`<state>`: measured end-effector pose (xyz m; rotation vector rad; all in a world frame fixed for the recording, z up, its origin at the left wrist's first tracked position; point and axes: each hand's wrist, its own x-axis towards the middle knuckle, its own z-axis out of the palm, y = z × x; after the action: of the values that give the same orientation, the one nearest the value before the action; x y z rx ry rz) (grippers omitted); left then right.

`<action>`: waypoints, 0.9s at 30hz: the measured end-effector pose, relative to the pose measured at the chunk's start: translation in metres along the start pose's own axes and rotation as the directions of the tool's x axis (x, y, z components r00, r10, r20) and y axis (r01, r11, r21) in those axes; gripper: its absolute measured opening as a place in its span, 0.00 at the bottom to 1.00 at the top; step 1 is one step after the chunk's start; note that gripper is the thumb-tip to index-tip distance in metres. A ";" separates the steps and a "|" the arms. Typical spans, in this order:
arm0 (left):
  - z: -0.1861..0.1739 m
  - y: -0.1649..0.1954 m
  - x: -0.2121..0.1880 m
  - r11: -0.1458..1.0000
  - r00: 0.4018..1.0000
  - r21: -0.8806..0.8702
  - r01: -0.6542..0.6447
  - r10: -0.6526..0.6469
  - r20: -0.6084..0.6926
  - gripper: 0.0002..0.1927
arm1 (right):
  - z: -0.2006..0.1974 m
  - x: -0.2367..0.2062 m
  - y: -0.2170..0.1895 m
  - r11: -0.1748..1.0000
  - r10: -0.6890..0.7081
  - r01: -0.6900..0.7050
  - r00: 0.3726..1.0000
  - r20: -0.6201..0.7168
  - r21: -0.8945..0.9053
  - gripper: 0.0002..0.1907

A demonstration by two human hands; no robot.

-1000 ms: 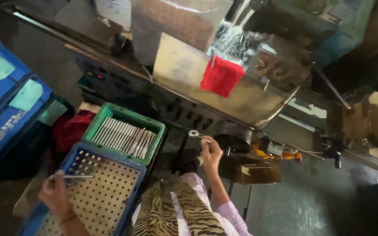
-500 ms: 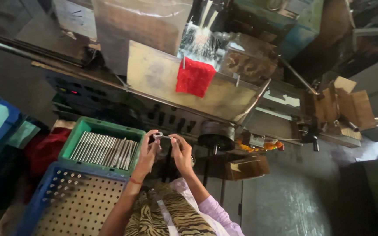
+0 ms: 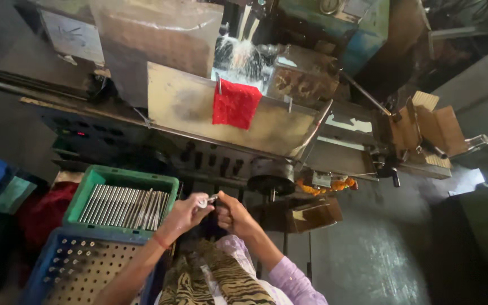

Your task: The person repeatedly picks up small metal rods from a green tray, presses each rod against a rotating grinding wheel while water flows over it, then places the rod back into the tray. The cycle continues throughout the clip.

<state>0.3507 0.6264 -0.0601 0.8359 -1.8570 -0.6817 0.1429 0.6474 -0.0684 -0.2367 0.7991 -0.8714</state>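
Both hands meet just right of the green crate [image 3: 121,176]: the left hand [image 3: 183,214] and right hand [image 3: 234,213] pinch a small metal part [image 3: 207,200] between them. Beyond, a red cloth [image 3: 236,105] hangs on the machine [image 3: 187,107].

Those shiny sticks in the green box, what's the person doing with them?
A person sits before a big machine. Both hands meet over the lap: the left hand and right hand pinch a small metal piece between them. Beside the left hand, a green crate holds many metal rods. Below it, a blue crate has a holed tray.
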 end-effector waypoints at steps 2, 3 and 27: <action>0.005 0.008 0.009 0.971 0.980 -0.181 0.158 -0.177 -0.093 0.14 | 0.001 0.010 0.006 0.984 -0.179 0.179 0.984 0.016 -0.006 0.20; 0.008 0.011 0.015 0.919 0.950 -0.303 0.254 -0.295 -0.100 0.11 | 0.003 0.013 0.007 0.951 -0.299 0.301 0.953 0.042 -0.069 0.20; 0.008 0.048 0.038 0.541 0.725 -0.545 0.640 -0.661 0.194 0.10 | -0.005 0.002 -0.041 -0.618 -0.482 0.612 0.199 0.853 -0.493 0.11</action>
<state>0.3197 0.6266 -0.0069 1.1023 -1.1152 -1.6109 0.1155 0.6205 -0.0527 -2.5464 0.9585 -1.3752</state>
